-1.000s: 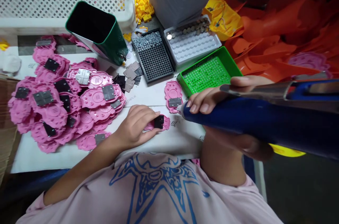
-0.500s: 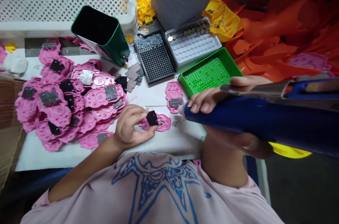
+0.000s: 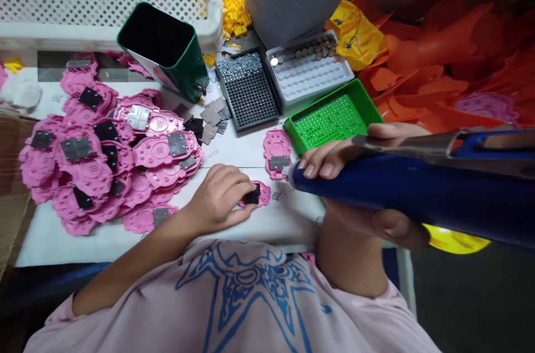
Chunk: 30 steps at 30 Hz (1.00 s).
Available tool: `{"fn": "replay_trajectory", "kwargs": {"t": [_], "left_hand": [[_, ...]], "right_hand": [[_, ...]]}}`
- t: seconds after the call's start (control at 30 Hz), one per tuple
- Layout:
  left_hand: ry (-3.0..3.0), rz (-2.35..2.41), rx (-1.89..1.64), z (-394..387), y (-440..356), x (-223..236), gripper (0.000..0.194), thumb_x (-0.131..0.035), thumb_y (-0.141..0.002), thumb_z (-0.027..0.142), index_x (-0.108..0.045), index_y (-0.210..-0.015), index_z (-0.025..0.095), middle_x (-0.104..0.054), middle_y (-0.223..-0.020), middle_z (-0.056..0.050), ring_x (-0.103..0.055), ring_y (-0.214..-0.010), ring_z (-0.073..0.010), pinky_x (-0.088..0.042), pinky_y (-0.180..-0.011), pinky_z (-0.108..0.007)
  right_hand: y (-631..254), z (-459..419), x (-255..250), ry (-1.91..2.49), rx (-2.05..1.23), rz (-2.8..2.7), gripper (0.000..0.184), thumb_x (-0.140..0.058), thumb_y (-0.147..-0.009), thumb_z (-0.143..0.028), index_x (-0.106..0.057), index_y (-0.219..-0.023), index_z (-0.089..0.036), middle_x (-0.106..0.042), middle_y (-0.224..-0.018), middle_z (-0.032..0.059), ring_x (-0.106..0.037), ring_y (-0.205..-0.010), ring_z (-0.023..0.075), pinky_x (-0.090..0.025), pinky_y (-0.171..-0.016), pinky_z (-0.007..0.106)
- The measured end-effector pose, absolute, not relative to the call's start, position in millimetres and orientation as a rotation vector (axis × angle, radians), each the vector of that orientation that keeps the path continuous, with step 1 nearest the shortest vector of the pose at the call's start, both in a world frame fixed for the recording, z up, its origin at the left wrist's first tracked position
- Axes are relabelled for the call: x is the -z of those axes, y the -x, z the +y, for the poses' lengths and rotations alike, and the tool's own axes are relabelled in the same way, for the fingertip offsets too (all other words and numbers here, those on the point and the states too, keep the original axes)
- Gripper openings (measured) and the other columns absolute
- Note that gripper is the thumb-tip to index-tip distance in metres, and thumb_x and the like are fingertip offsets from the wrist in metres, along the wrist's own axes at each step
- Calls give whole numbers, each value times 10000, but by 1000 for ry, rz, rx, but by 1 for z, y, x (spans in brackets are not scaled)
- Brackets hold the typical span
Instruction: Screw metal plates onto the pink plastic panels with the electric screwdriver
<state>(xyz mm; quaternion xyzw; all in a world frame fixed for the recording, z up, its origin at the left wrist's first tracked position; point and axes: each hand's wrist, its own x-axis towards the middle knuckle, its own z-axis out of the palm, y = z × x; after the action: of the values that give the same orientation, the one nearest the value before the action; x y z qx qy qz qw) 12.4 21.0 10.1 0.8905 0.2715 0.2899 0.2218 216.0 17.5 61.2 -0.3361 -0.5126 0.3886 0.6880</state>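
The left end of the pink part is hidden by the left hand, whose thumb and fingers are closed about the black plate; the rear of the blue tool, gripped in the right hand, is cut off at 3 o'clock. The plate, tilted up half a second earlier, is now laid flat, covering metal pieces then exposed. A second pink part is noted at 1 o'clock, beside the green tray, which is partly blocked by the right hand.
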Motion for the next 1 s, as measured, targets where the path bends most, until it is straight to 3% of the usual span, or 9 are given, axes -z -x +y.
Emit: {"fn": "replay_trajectory", "kwargs": {"t": [0.37, 1.0], "left_hand": [[-2565, 661, -676, 21, -12, -8, 78, -634, -844, 241, -635, -902, 190, -725, -925, -53, -568, -877, -221, -428, -754, -383], [-2545, 669, -649, 21, -12, -6, 84, -631, -861, 238, -643, -919, 178, -720, -974, -56, -562, -914, -223, -433, -783, -379]], "right_hand": [[-215, 15, -62, 777, -922, -1103, 509, -716, -708, -493, -618, -1144, -249, -543, -686, -3, -550, -569, 171, -497, -530, 356], [-211, 12, -68, 931, -835, -1063, 496, -716, -663, -548, -630, -1086, -304, -531, -642, -13, -532, -542, 178, -466, -558, 371]]}}
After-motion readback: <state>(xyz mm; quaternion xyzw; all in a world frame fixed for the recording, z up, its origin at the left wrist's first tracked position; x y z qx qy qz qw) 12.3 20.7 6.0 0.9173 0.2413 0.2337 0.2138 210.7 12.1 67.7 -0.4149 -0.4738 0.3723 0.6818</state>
